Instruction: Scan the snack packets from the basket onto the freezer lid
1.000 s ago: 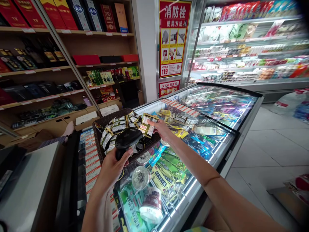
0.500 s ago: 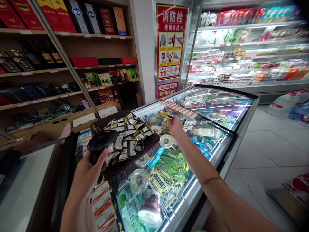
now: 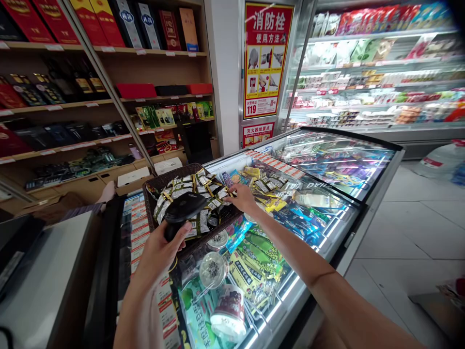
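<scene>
My left hand [image 3: 165,247] is closed around the handle of a black handheld barcode scanner [image 3: 185,207], held over the near side of a dark woven basket [image 3: 149,206]. Many small black, gold and white snack packets [image 3: 181,185] fill the basket. At its right rim, my right hand [image 3: 242,198] pinches the edge of a small packet [image 3: 225,194], partly hidden by the fingers. Several matching packets [image 3: 271,183] lie in a loose group on the freezer's glass lid, beyond my right hand.
The basket rests on a glass-topped chest freezer [image 3: 348,228] holding ice creams and tubs [image 3: 228,310]. A white-topped counter [image 3: 47,271] stands at left. Shelves of boxes and bottles [image 3: 174,72] line the back, with a refrigerated display [image 3: 363,92] at right.
My right hand has come back left from the packets on the glass to the basket's right rim. The scanner has shifted slightly right in my left hand, and the view has turned slightly left.
</scene>
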### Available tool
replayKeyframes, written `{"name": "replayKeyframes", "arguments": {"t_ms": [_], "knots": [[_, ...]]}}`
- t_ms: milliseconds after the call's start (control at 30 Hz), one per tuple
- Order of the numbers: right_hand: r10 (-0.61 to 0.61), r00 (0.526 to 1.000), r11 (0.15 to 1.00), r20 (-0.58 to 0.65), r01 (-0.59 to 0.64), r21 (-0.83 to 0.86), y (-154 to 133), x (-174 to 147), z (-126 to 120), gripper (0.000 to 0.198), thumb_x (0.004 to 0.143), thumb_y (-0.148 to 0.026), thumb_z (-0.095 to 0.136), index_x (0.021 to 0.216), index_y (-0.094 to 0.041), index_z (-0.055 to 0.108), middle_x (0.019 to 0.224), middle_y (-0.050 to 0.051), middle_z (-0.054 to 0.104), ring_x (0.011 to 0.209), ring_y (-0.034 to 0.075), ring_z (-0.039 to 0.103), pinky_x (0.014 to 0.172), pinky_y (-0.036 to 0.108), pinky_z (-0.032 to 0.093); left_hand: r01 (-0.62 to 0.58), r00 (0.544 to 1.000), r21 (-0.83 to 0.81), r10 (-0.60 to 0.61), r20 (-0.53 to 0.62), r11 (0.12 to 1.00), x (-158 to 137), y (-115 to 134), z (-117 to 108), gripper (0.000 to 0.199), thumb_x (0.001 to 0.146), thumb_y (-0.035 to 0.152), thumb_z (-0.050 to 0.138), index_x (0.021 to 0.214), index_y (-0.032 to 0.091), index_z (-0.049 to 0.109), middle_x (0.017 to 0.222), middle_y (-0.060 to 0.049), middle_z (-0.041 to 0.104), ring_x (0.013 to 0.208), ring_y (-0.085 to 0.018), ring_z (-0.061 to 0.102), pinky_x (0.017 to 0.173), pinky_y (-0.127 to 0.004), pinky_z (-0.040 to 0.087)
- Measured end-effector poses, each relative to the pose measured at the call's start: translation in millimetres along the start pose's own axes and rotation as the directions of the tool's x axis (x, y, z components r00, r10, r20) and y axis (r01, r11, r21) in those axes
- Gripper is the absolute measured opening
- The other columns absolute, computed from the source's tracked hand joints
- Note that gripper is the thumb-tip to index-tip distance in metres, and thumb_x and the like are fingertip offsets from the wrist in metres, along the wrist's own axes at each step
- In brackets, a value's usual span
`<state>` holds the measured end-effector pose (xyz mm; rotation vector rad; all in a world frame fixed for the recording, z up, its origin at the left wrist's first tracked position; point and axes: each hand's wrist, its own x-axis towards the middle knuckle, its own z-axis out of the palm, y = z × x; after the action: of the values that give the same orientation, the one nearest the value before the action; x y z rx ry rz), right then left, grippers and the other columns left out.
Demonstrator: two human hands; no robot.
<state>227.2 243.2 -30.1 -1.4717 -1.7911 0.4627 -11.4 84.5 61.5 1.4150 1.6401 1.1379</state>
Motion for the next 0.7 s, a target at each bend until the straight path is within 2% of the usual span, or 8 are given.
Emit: {"name": "replayKeyframes", "arguments": {"t_ms": [100,167,267,333,467,567,700], "knots": [[0.054,0.999,0.971,-0.004,-0.052,0.232,-6.3,4.1,-7.4,0.015,0.082,-0.035,0.073,0.088,-0.022,0.068,0.089,0.005,0.073,0.086,0.023,0.068,0.084,0.037,0.052,0.002,0.997,0.004,-0.002,0.072,1.0,0.6,-0.2,4.1,0.062,0.061,0.077,0.076,0.081,0.019,0.068,0.06,0.0,0.064,0.054,-0.016,0.055,0.052,-0.027,0.045],[0.066,0.993,0.926,-0.094,-0.026,0.376,-11.4,5.3,-14.7,0.012,0.085,-0.033,0.068,0.085,-0.022,0.066,0.083,0.003,0.072,0.08,0.02,0.067,0.081,0.034,0.052,-0.001,0.996,-0.01,0.002,0.089,1.0,1.0,-1.8,4.3,0.06,0.061,0.075,0.077,0.081,0.019,0.068,0.063,-0.001,0.065,0.054,-0.016,0.054,0.051,-0.027,0.044],[0.14,0.967,0.835,-0.212,-0.001,0.55,-19.6,3.4,-26.9,0.018,0.084,-0.039,0.066,0.085,-0.021,0.064,0.083,0.003,0.071,0.078,0.018,0.066,0.076,0.03,0.051,-0.017,0.993,-0.013,0.018,0.119,1.0,1.1,-5.0,2.8,0.059,0.064,0.075,0.075,0.08,0.019,0.067,0.058,0.0,0.062,0.053,-0.015,0.053,0.051,-0.026,0.043],[0.187,0.968,0.755,-0.168,-0.032,0.655,-25.8,0.0,-34.2,0.025,0.082,-0.046,0.068,0.085,-0.021,0.064,0.079,0.002,0.07,0.074,0.017,0.064,0.07,0.027,0.049,-0.025,0.989,-0.008,0.026,0.143,1.0,0.8,-6.5,2.3,0.058,0.066,0.075,0.074,0.079,0.018,0.067,0.055,0.001,0.06,0.053,-0.015,0.053,0.05,-0.026,0.042],[0.26,0.966,0.609,0.002,-0.166,0.776,-38.2,-7.5,-43.3,0.042,0.069,-0.058,0.078,0.083,-0.02,0.064,0.072,-0.001,0.066,0.063,0.013,0.057,0.056,0.024,0.043,-0.027,0.985,-0.002,0.027,0.171,1.0,-0.1,-6.4,2.8,0.059,0.069,0.075,0.072,0.081,0.017,0.069,0.058,-0.001,0.062,0.054,-0.016,0.054,0.051,-0.026,0.042],[0.282,0.958,0.548,0.054,-0.207,0.81,-44.0,-10.0,-47.1,0.048,0.061,-0.058,0.084,0.081,-0.019,0.064,0.069,-0.003,0.063,0.059,0.011,0.053,0.052,0.023,0.04,-0.028,0.985,-0.007,0.028,0.171,1.0,-0.5,-5.9,3.3,0.061,0.071,0.077,0.069,0.082,0.016,0.07,0.059,-0.001,0.062,0.055,-0.015,0.053,0.051,-0.026,0.042],[0.285,0.955,0.511,0.085,-0.226,0.829,-46.9,-10.6,-50.5,0.046,0.059,-0.055,0.085,0.079,-0.02,0.064,0.069,-0.003,0.064,0.061,0.011,0.055,0.052,0.022,0.042,-0.019,0.985,-0.008,0.021,0.171,1.0,-0.8,-7.0,3.1,0.062,0.07,0.078,0.069,0.08,0.017,0.069,0.056,0.0,0.06,0.054,-0.016,0.053,0.051,-0.026,0.041]]}}
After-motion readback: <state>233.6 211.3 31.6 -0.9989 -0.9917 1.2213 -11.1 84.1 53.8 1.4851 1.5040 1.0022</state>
